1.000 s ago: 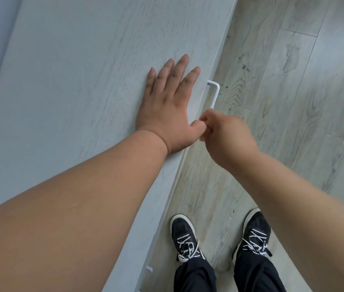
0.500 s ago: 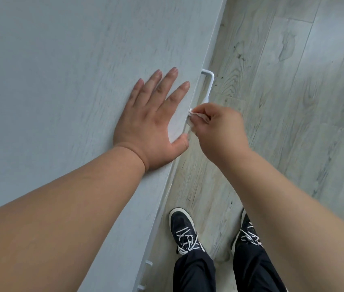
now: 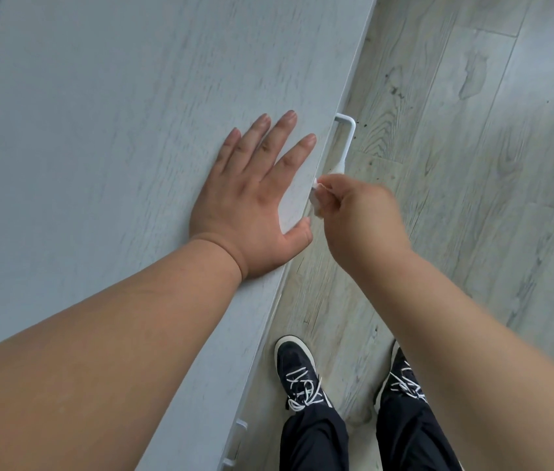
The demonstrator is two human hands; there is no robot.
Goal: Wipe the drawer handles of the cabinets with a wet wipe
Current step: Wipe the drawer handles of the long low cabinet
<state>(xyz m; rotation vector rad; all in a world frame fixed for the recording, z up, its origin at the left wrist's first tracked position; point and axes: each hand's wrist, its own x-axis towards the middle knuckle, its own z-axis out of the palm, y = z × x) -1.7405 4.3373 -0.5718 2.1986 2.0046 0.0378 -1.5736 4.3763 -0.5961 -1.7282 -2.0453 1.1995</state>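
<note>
The left hand (image 3: pixel 252 205) lies flat on the cabinet top (image 3: pixel 99 130), fingers straight and spread, grip open, just beside the white drawer handle (image 3: pixel 346 141). At the handle's near end, the right hand (image 3: pixel 360 219) pinches a crumpled wet wipe (image 3: pixel 317 198) at the cabinet's front edge. Open wooden floor (image 3: pixel 472 164) lies beyond the handle.
</note>
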